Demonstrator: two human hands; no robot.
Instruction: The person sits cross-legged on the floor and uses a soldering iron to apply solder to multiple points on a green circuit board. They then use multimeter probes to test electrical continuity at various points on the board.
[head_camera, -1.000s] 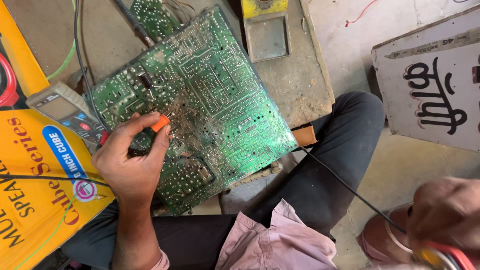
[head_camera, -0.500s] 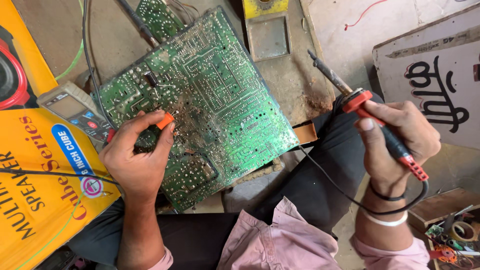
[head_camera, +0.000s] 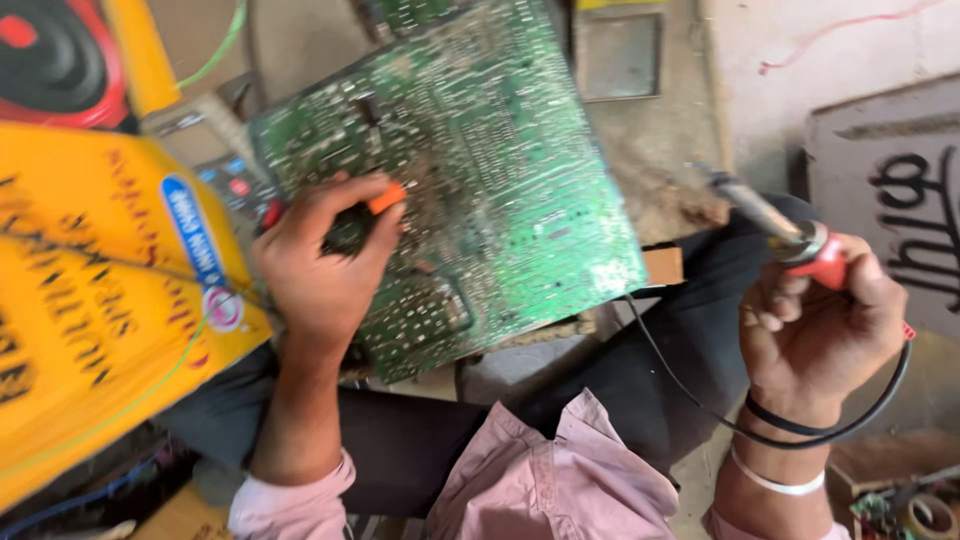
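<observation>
A: Now, circuit board (head_camera: 470, 170): green, solder side up, lying tilted across the lap and the edge of the grey work surface (head_camera: 660, 160).

B: Hands?

A: Left hand (head_camera: 325, 265) is closed around a small black tool with an orange tip (head_camera: 385, 197), pressed onto the board near its left-middle. Right hand (head_camera: 820, 330) is wrapped around the red handle of a soldering iron (head_camera: 790, 235), held well apart from the board, metal tip pointing up and left. Its black cord (head_camera: 700, 400) loops under the wrist.

B: Surroundings?

A: Yellow box (head_camera: 90, 300) just left of the board, a multimeter (head_camera: 215, 160) partly tucked beneath both. A small grey tray (head_camera: 615, 55) sits beyond the board's top edge.

B: Technique note?

A: Judgement only: hold the board flat with the left hand, keep the cord off the hot tip, and touch only the one joint, briefly.
</observation>
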